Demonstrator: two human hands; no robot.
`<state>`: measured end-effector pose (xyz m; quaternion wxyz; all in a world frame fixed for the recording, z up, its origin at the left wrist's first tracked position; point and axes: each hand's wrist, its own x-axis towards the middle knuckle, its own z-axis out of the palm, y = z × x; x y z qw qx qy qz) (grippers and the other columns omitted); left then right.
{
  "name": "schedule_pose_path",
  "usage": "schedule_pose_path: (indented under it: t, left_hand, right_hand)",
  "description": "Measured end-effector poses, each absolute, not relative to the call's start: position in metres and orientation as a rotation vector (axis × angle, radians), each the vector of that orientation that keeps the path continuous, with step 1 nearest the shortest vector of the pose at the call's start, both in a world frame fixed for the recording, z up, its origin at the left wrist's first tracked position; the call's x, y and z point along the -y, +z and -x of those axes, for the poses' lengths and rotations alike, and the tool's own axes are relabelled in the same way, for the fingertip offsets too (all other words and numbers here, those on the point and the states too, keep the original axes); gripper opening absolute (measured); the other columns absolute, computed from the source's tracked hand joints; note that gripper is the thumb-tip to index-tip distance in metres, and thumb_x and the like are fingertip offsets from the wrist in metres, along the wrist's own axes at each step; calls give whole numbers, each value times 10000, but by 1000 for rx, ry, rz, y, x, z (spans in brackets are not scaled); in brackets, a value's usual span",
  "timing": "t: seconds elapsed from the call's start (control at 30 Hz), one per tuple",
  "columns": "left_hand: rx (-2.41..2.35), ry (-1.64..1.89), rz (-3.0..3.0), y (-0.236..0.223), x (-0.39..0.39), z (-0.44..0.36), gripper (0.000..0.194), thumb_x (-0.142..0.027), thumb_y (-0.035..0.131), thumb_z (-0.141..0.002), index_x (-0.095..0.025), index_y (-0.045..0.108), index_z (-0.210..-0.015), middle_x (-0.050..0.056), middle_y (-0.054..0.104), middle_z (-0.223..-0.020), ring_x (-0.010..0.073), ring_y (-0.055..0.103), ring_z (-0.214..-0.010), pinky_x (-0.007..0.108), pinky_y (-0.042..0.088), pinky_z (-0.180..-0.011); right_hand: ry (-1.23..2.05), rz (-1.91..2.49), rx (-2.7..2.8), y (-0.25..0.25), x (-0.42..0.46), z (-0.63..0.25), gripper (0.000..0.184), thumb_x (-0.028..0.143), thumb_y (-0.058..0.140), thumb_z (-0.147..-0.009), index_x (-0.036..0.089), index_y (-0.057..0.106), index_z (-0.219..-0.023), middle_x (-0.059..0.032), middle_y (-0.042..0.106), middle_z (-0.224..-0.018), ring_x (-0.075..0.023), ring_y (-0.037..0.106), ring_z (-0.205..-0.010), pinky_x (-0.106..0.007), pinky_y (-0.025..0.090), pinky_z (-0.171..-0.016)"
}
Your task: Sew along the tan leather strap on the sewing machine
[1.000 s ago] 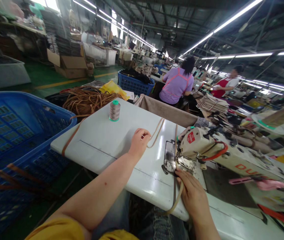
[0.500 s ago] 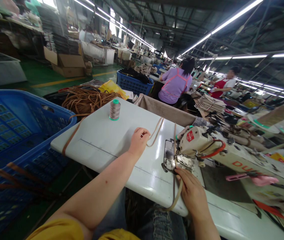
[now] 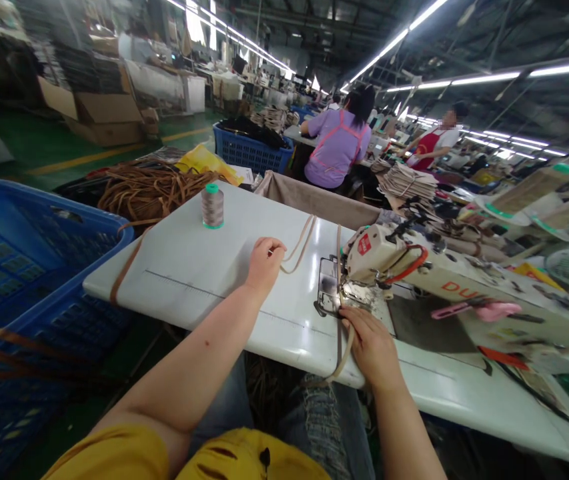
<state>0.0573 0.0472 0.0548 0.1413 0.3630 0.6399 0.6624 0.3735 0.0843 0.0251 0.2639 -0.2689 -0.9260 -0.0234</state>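
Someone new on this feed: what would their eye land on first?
Probably the pale sewing machine on the right of the white table, with the right hand beside its metal plate. Next, likely the big blue basket at the left, then the green-capped thread spool upright near the table's far end.

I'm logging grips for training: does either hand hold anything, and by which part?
The right hand has its fingers on a tan strip beside the sewing machine. The left hand seems to pinch a looped strip at its nearer part.
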Motion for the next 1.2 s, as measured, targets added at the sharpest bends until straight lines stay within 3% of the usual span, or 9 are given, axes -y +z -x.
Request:
schedule_pose_path:
  t: [0.63,1.2]
  left_hand:
    - [-1974,1840,-1147,45,-50,-52,142,-202,539,-818,-247,651,-743,40,667,-905,238,623,-999,342,511,-864]
    - [-1999,1809,-1253,32,-52,-48,157,-319,531,-843,-263,668,-790,27,692,-923,251,647,-1015,379,507,-940]
  right_hand:
    - [6,809,2485,30,-74,-370,310,328,500,-1113,240,751,-1273,-77,770,-1289,-268,698,-1237,-479,564,-1105]
    - [-15,826,2437,25,-73,-371,286,315,540,-1103,250,747,-1289,-77,779,-1272,-256,707,-1231,-462,595,-1057]
